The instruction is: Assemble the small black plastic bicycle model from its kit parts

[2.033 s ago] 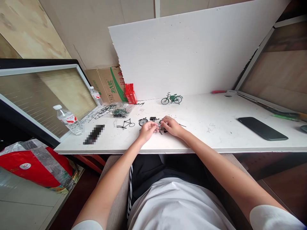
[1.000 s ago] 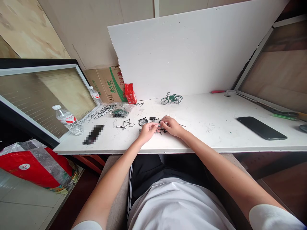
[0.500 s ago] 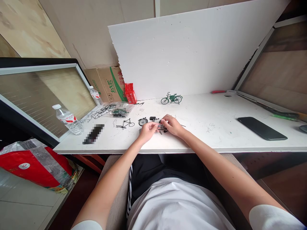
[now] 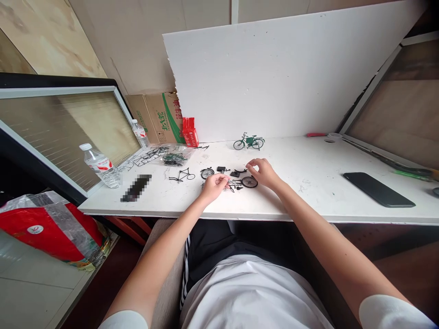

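Observation:
My left hand [image 4: 215, 185] is closed in a pinch over the small model bicycle parts; what its fingertips hold is too small to make out. My right hand [image 4: 264, 172] hovers just above the table with curved fingers, thumb and forefinger slightly apart. Below its fingertips lies a black spoked wheel [image 4: 249, 182], and beside them a thin black part [image 4: 242, 171]. Between the hands are several tiny dark pieces [image 4: 236, 186]. Another wheel [image 4: 207, 172], small black box-like parts [image 4: 221, 169] and a black bicycle frame [image 4: 181, 175] lie to the left.
A finished green model bicycle [image 4: 249, 142] stands near the white board [image 4: 257, 82]. Leftward are a bag of green parts [image 4: 173, 158], black sprues [image 4: 150, 156], a red box [image 4: 190, 131] and two water bottles [image 4: 102, 167]. A black phone [image 4: 379, 189] lies on the right.
My right hand has moved right and slightly up, away from my left hand, uncovering the wheel and small parts. My left hand stays pinched in about the same place. The view has shifted slightly.

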A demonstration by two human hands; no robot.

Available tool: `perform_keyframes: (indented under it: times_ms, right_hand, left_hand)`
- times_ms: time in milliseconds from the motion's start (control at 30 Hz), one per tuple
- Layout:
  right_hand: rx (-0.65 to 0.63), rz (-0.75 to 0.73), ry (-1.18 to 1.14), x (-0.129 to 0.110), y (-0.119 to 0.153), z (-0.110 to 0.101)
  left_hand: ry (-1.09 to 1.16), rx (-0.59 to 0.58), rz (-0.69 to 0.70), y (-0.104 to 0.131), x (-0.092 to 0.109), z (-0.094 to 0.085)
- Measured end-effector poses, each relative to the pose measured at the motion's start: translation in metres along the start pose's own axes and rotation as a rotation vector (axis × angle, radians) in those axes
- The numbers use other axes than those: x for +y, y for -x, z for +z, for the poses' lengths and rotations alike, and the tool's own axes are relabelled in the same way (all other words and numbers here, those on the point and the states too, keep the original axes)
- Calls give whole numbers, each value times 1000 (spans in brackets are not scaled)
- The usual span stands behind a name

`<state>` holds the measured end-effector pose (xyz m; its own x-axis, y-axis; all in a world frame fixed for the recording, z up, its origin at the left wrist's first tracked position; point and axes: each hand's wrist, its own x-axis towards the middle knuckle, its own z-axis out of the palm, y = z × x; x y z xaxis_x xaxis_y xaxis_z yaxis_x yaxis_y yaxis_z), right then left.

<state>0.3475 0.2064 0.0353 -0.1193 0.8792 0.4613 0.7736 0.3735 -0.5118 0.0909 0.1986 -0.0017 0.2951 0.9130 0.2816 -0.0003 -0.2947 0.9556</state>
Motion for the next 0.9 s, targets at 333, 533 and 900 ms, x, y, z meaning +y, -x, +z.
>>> perform_keyframes:
  times_ms: [333,533,900]
  right_hand:
    - [-388,196,54,47,-5,-43]
    - [-364,143,39,45,-6,-34]
    - [-252,55,-11,25,-3,-8]
  left_hand:
    - [22,7,-24,1,1,-2]
    - [26,13,-31,0,1,-1]
    - [17,4,-25,4,9,-1]
